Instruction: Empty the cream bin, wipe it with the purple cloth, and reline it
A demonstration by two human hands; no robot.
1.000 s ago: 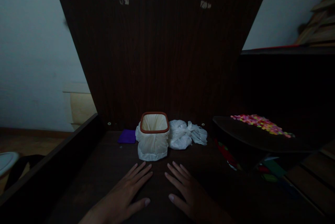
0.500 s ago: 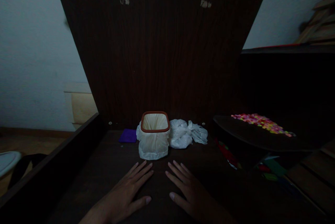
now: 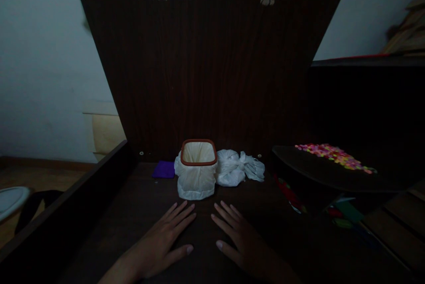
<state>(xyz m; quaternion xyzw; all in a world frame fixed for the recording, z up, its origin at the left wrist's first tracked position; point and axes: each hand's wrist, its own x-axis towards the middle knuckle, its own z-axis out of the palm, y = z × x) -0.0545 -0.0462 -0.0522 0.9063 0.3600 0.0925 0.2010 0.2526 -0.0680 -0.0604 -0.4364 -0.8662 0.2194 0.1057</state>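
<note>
My left hand [image 3: 168,235] lies palm down on the dark wooden surface [image 3: 202,262], fingers spread and holding nothing. To its right, my right hand [image 3: 237,235] rests the same way, open, with a gap between the two thumbs. Just beyond the fingertips stands a small bin [image 3: 196,182] with a brown square rim, lined with a whitish plastic bag folded over its outside. Against its right side sits a knotted white plastic bag [image 3: 229,169]. A flat purple item [image 3: 164,170] lies to the left of the bin. Neither hand touches these things.
A tall dark panel [image 3: 212,63] rises behind the bin. Along the left runs a raised board [image 3: 66,200]. At the right, a dark corner shelf [image 3: 308,164] carries a strip of pink and yellow pieces [image 3: 335,156], with colourful items below it.
The view has shifted slightly, so everything sits a little differently in the picture. Both hands stay flat and spread, and the bin and bags have not moved.
</note>
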